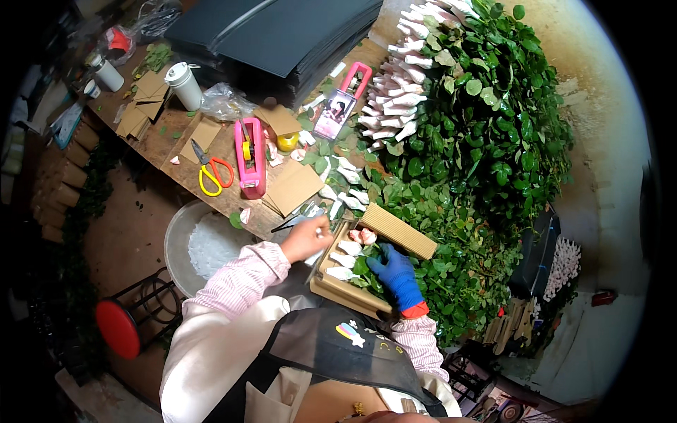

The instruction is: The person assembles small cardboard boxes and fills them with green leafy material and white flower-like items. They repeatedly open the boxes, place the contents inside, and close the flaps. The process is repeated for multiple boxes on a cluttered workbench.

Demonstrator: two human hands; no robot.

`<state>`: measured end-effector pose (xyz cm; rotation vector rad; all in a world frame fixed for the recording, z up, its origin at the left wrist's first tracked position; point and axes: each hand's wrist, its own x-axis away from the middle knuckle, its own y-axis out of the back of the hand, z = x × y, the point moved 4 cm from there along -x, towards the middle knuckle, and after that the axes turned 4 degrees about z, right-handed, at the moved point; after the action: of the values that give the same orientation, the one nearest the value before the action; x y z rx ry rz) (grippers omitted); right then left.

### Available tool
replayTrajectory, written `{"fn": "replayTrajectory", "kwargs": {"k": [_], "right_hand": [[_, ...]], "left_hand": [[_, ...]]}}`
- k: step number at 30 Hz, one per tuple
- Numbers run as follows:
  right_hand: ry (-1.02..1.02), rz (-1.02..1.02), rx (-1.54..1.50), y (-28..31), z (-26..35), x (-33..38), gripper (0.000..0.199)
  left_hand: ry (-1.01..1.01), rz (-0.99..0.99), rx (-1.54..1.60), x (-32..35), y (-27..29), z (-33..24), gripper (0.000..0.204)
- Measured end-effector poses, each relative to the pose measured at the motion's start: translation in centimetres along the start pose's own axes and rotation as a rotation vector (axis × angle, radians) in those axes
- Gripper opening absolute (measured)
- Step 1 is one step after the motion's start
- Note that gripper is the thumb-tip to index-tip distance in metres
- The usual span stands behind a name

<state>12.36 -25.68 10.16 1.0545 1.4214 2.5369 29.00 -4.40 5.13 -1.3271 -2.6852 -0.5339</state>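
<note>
A person in a pink striped shirt and dark apron is leaning over a corrugated cardboard sheet (352,285) lying at the edge of a wooden worktable (176,144). On the cardboard, a row of wrapped rosebuds (350,248) is resting beside green leaves. The bare left hand (306,238) is sitting at the cardboard's left edge, fingers curled narrowly; what they are gripping cannot be told. The right hand (396,273), wearing a blue glove, is pressing on the leaves over the cardboard's right half, fingers closed around stems. Beyond the cardboard, farther up the table, a pink tape dispenser (251,161) and yellow-handled scissors (209,171) are lying. Right of the cardboard, a heap of leafy rose stems (486,127) is piling high.
</note>
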Motion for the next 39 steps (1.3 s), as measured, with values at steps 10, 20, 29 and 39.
{"fn": "replayTrajectory", "kwargs": {"k": [10,20,29,39], "right_hand": [[-0.022,-0.237,0.14,-2.7,-0.6,-0.6,0.051],[0.042,-0.211,-0.071,1.5,1.8,3.7,0.052],[0.077,-0.021,0.374,-2.4,3.2,2.5,0.028],[0.131,-0.14,0.235,-2.2,2.1,3.6,0.029]], "left_hand": [[-0.077,0.05,0.038,1.0,-4.3,-2.2,0.029],[0.031,-0.015,0.309,2.6,2.5,1.8,0.022],[-0.008,0.289,-0.102,2.7,-2.6,-1.7,0.034],[-0.298,-0.131,0.114,2.8,3.0,-0.5,0.016]]}}
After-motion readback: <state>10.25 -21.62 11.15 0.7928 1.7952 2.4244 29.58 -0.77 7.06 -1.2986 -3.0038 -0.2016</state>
